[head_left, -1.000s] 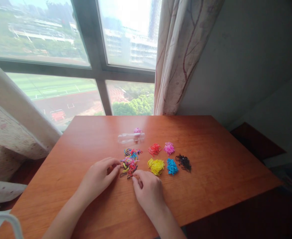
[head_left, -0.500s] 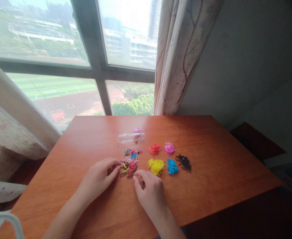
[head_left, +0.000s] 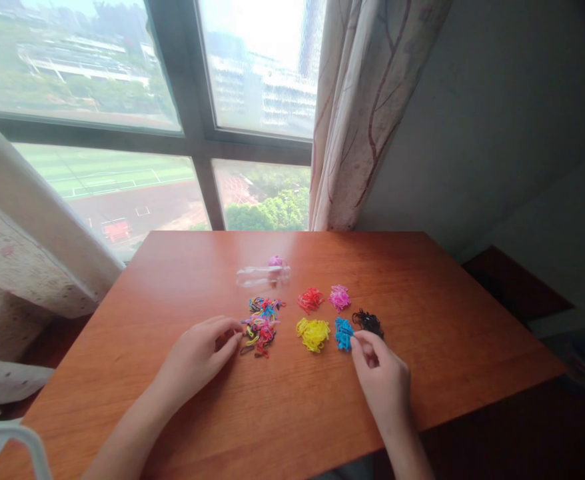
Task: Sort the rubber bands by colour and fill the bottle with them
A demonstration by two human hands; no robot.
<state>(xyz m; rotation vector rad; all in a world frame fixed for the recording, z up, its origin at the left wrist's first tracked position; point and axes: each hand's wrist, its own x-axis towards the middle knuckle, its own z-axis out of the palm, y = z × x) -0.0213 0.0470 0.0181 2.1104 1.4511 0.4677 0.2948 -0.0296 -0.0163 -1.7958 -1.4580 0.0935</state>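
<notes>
The mixed heap of bands (head_left: 261, 323) lies near the middle of the table (head_left: 272, 413), and on my feed the left hand (head_left: 200, 353) has stayed at its left edge, thumb and forefinger close together. What changed is the right hand (head_left: 385, 377): it has left the heap's near edge and now reaches the blue bands (head_left: 343, 331), fingertips at their right side, partly covering the black bands (head_left: 367, 320). I judge that the action has shifted to the single-colour piles. Its grip is pinched; I can't tell whether either hand holds a band. The yellow bands (head_left: 313, 335) lie between heap and blue, with the red bands (head_left: 310, 299) and pink bands (head_left: 339, 298) farther back.
</notes>
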